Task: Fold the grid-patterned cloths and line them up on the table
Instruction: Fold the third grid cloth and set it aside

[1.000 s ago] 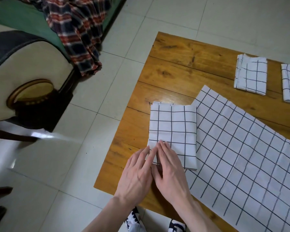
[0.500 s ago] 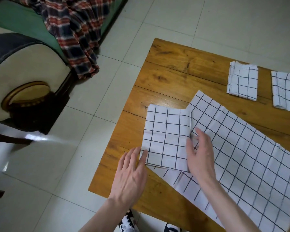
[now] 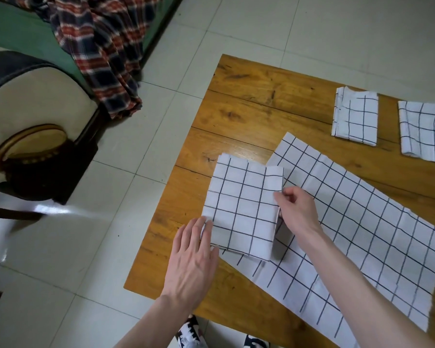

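Note:
A folded white cloth with a dark grid (image 3: 244, 207) lies near the front left of the wooden table (image 3: 256, 96), partly on top of a long unfolded grid cloth (image 3: 357, 234) that runs toward the right. My right hand (image 3: 295, 210) pinches the folded cloth's right edge, which is lifted slightly. My left hand (image 3: 194, 259) lies flat with spread fingers, its fingertips on the cloth's lower left corner. Two smaller folded grid cloths (image 3: 355, 116) (image 3: 423, 130) sit side by side at the far right.
The table's left and front edges are close to my hands, with tiled floor (image 3: 106, 234) beyond. A cushioned seat (image 3: 30, 101) and a plaid blanket (image 3: 101, 46) on a green surface are off to the left. Shoes (image 3: 191, 332) show below the front edge.
My hands have parted from the cloth's front edge. The right hand went to the folded cloth's right side and now pinches that edge; the left stayed at the lower left corner.

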